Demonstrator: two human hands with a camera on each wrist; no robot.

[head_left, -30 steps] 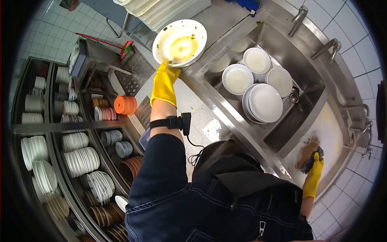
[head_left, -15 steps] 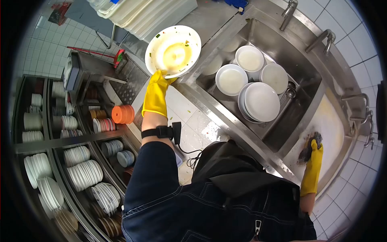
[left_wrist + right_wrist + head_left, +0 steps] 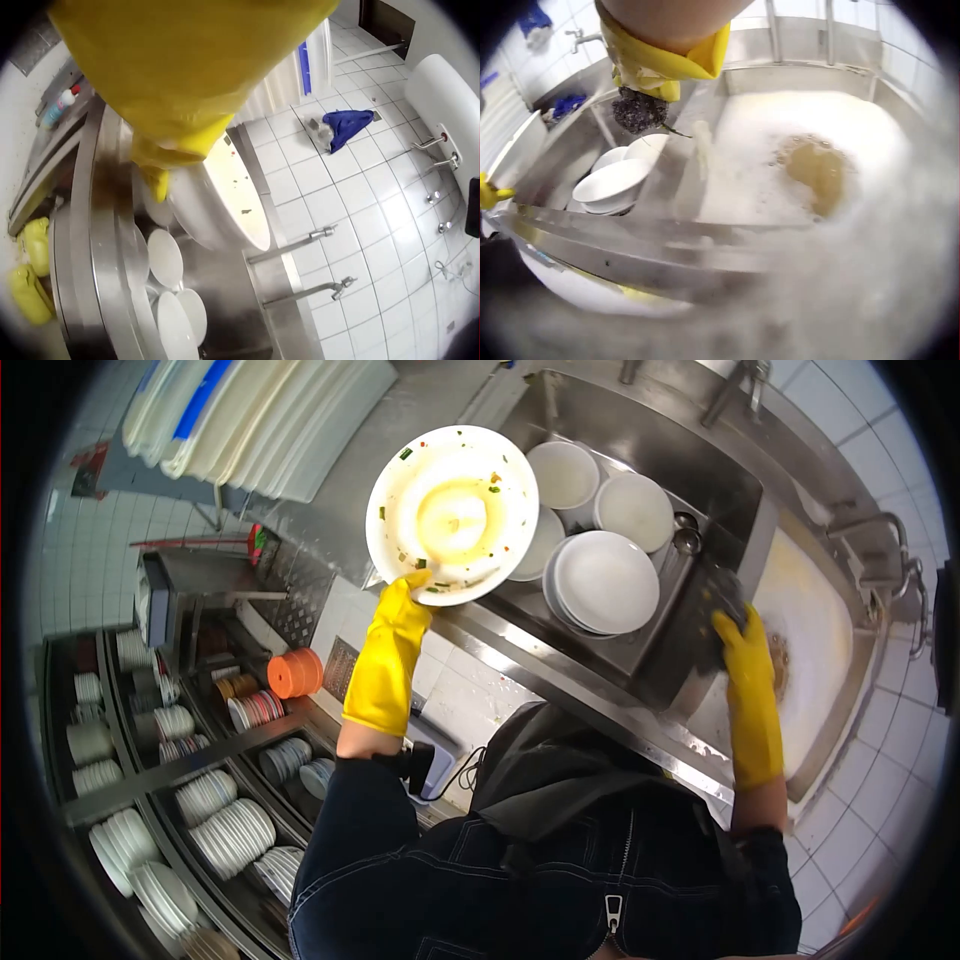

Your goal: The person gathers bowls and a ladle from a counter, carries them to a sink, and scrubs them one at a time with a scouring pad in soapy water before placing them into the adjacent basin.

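In the head view my left hand (image 3: 388, 655), in a yellow rubber glove, grips a large white bowl (image 3: 452, 530) by its near rim. Yellowish residue and green and red scraps stick to the bowl's inside, which tilts toward me. My right hand (image 3: 752, 695), also gloved in yellow, holds a dark scouring pad (image 3: 639, 111) over the divider between the two basins. Motion blurs the pad in the head view. Below, in the left sink basin (image 3: 690, 630), are white bowls (image 3: 633, 513) and a stack of white dishes (image 3: 607, 582); the held bowl partly covers one of them.
Foamy water with a brownish patch fills the right basin (image 3: 815, 650). Ladles (image 3: 686, 538) lie beside the bowls. Taps (image 3: 735, 395) line the back wall. Pale plastic tubs (image 3: 265, 425) stand at the upper left, and shelves (image 3: 140, 785) of stacked crockery at the left.
My right hand has lifted the scouring pad out of the foamy basin and moved left and up to the divider. The bowl appears nearer and larger, overlapping the left sink's edge; the head view has shifted.
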